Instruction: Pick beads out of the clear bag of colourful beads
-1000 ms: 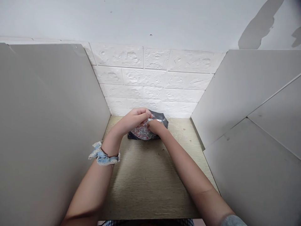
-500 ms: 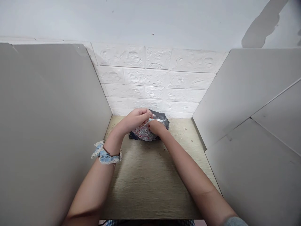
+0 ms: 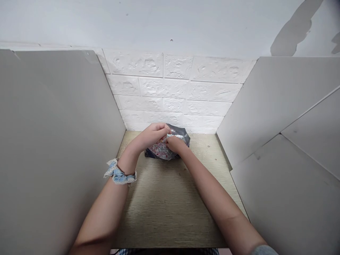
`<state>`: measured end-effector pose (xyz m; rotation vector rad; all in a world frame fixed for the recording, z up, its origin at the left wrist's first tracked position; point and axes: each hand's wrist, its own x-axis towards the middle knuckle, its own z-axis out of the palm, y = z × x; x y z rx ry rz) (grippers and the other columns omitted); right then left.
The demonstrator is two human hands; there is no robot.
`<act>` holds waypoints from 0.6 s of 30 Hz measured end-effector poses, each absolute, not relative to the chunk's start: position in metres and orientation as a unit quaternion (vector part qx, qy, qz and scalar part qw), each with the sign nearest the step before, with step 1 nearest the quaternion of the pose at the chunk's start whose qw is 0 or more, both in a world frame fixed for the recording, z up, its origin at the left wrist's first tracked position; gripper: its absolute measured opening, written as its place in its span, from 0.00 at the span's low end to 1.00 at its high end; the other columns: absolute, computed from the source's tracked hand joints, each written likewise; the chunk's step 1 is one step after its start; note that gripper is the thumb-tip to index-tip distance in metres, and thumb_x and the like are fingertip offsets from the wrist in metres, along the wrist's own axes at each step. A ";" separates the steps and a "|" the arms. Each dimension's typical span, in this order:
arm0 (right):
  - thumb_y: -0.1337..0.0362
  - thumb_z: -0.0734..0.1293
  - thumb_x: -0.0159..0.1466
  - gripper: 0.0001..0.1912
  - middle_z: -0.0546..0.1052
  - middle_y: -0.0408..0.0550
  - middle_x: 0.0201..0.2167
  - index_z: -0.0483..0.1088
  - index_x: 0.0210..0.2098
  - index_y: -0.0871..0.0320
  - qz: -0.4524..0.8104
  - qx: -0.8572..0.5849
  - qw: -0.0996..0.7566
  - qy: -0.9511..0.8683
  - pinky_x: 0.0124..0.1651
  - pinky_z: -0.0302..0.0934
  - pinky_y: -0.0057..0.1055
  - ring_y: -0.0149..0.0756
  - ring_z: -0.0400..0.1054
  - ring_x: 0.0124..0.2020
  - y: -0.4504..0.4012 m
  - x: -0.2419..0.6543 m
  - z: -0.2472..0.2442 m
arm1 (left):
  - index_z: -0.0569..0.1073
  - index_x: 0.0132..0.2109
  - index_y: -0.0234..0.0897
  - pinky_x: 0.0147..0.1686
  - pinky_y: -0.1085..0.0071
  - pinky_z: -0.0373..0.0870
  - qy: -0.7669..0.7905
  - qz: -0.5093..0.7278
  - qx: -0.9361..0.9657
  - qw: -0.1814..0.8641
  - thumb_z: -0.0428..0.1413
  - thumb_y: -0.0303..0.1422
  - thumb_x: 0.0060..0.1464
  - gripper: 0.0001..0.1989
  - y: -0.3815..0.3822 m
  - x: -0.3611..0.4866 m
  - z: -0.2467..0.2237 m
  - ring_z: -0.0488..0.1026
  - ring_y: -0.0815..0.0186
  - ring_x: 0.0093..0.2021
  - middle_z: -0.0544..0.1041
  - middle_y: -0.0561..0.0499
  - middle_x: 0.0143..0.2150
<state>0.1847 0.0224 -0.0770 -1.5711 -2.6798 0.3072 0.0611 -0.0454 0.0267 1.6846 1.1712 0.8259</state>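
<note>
Hands barely moved since earlier frame. One bag laid long axis left-right; left hand, right hand curled, grips cannot be told.

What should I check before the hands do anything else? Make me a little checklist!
1. Shiny bag resting on the table: ok.
2. Both hands at the bag: ok, the left hand and right hand are close together over it.
3. Left hand's grip on something: cannot tell, it's curled and hides whatever might be inside.
4. Right hand's grip: cannot tell, its fingertips are hidden.
5. Blue scrunchie away from the bag: ok.
6. Whole bag in sight: not ok, the hands cover part of it.
</note>
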 end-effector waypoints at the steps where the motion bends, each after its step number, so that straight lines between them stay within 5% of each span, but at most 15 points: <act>1: 0.67 0.53 0.60 0.15 0.73 0.53 0.37 0.70 0.35 0.62 0.100 -0.503 0.012 -0.858 0.39 0.57 0.29 0.37 0.66 0.38 0.022 0.185 -0.077 | 0.66 0.28 0.32 0.15 0.80 0.48 0.474 0.333 0.680 0.449 0.48 0.33 0.47 0.08 -0.045 0.061 0.027 0.52 0.78 0.17 0.57 0.57 0.18; 12: 0.67 0.54 0.59 0.13 0.73 0.53 0.34 0.69 0.32 0.62 0.120 -0.502 0.080 -0.853 0.36 0.56 0.29 0.36 0.65 0.35 0.025 0.189 -0.073 | 0.66 0.27 0.33 0.16 0.80 0.48 0.476 0.342 0.672 0.453 0.48 0.33 0.46 0.07 -0.043 0.060 0.024 0.52 0.78 0.17 0.59 0.57 0.17; 14: 0.65 0.55 0.59 0.12 0.72 0.49 0.32 0.68 0.32 0.61 0.168 -0.489 0.142 -0.844 0.34 0.57 0.27 0.32 0.64 0.32 0.028 0.197 -0.065 | 0.66 0.27 0.33 0.16 0.80 0.50 0.481 0.342 0.673 0.447 0.48 0.33 0.45 0.08 -0.041 0.060 0.023 0.53 0.78 0.16 0.62 0.56 0.18; 18: 0.58 0.60 0.57 0.11 0.69 0.43 0.27 0.65 0.32 0.61 0.460 -0.396 0.351 -0.713 0.27 0.57 0.23 0.25 0.62 0.24 0.029 0.217 -0.044 | 0.66 0.27 0.33 0.16 0.79 0.50 0.522 0.344 0.670 0.400 0.48 0.34 0.45 0.08 -0.037 0.061 0.019 0.54 0.77 0.15 0.63 0.56 0.17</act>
